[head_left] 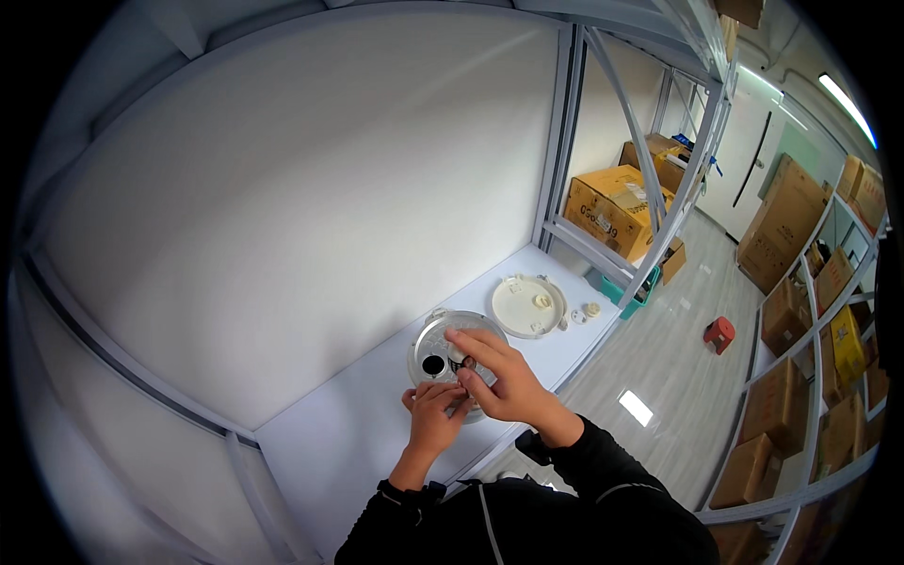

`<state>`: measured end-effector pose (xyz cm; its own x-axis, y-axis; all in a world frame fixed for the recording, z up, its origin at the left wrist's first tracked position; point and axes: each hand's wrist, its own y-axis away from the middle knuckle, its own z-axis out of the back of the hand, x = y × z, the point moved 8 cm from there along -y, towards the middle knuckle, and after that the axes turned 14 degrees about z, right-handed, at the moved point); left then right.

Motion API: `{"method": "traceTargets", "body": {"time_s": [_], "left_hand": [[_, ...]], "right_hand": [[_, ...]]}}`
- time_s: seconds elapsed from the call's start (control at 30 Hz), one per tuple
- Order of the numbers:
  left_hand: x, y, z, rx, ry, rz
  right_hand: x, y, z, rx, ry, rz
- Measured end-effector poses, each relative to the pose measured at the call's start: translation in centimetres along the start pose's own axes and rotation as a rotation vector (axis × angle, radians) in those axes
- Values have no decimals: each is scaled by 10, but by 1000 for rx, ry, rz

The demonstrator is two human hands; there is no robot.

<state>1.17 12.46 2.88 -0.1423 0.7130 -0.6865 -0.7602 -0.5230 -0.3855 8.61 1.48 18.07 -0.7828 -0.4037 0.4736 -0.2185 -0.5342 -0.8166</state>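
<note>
A round silver metal dish lies on the white shelf right in front of me, partly covered by my hands. Inside it sits a small round black part, with small pale and dark pieces beside it under my fingers. My left hand is at the dish's near edge, its fingers curled and pressed together; what they grip is hidden. Over the dish's right side reaches my right hand, thumb and forefinger apart, the other fingers partly hidden. Beyond, to the right, a round cream-white cover holds a few small white parts.
Small cream parts lie near the right end of the white shelf board. Past it stand a metal upright, a yellow-brown carton and a teal bin. On the floor is a red stool; shelves of cartons line the right.
</note>
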Motion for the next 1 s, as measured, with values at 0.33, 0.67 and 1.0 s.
{"method": "traceTargets", "body": {"time_s": [0.33,0.67,1.0], "left_hand": [[5,1,-2,-17,11,-13],[-3,1,3,-11,22,2],[-4,1,3,-5,28,14]], "right_hand": [[11,-9,5,-18,127,129],[19,-9,0,7,201,113],[9,8,0,76,339,59]]}}
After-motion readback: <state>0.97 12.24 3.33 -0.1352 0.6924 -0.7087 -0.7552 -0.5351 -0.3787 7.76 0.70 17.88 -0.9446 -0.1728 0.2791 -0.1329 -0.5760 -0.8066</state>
